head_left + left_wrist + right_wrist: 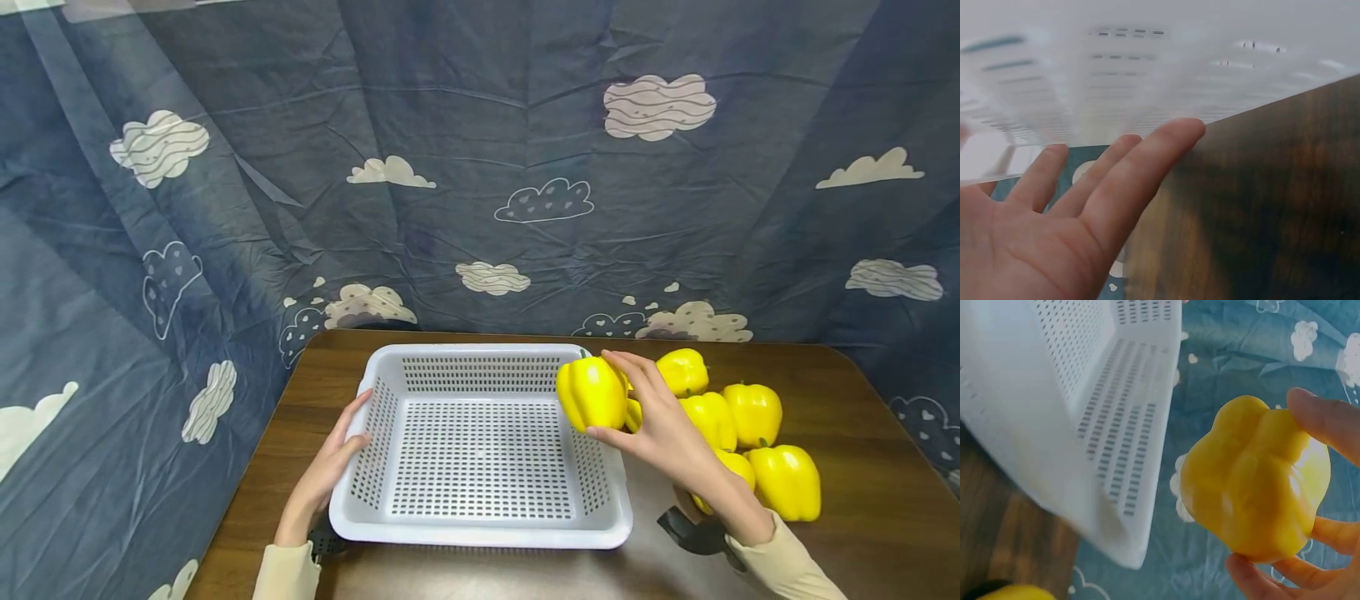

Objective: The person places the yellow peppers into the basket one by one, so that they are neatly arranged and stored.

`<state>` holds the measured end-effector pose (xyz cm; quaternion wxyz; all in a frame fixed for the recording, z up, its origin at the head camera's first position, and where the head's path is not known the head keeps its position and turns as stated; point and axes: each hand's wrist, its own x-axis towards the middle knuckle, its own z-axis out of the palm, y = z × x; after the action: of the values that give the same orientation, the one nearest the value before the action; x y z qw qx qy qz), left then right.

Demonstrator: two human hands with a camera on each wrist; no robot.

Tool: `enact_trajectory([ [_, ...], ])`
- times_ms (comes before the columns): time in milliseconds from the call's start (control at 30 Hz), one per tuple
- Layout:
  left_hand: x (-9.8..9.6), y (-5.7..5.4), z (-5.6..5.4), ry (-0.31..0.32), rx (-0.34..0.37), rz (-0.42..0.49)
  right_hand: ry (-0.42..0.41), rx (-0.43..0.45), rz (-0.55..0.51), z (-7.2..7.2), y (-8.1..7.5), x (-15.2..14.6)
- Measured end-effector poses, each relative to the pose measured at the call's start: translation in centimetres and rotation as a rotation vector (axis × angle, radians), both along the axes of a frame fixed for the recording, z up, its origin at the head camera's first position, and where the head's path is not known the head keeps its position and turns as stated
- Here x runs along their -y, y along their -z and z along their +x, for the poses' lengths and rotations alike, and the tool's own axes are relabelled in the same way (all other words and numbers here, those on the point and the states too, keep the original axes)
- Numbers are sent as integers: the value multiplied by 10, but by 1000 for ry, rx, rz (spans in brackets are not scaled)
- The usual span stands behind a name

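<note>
A white plastic basket (480, 536) with slotted walls and floor stands on the table. At its left side my left hand (330, 458) holds the rim, the thumb at the top edge and the fingers (1141, 169) stretched along the outer wall. My right hand (660, 425) grips a yellow bell pepper (592, 393) between thumb and fingers, over the basket's right rim. From the right wrist view, the lobed bottom of this bell pepper (1254, 481) faces the camera, beside the basket (1119, 450).
Several more yellow bell peppers (787, 483) lie on the brown wooden table (862, 533), right of the basket and around the right forearm. A dark blue curtain (465, 108) with cloud prints hangs behind the table and along its left side.
</note>
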<state>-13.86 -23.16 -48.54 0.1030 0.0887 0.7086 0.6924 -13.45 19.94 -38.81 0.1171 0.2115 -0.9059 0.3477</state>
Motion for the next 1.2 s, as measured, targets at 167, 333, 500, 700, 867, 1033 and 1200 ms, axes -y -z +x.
enact_trajectory([
  [167, 0, 0, -1, -16, 8, -2, -38, 13, -17, -6, -3, 14],
  [333, 0, 1, -2, -15, 7, 6, -74, 39, -58, -12, -3, 27],
  [500, -1, 2, -2, -12, -3, 14, -107, 60, -85, -17, -4, 40],
  [700, -2, 2, -2, -22, -7, 16, -132, 67, -89, -22, -6, 56],
  [867, -2, 3, -2, -28, -19, 23, -152, 65, -103, -28, -4, 70],
  [1033, -2, 3, -2, -27, -39, 24, -180, 60, -132, -33, 1, 84],
  [1200, -2, 3, -1, -27, -44, 29, -189, 74, -143, -38, 7, 97],
])
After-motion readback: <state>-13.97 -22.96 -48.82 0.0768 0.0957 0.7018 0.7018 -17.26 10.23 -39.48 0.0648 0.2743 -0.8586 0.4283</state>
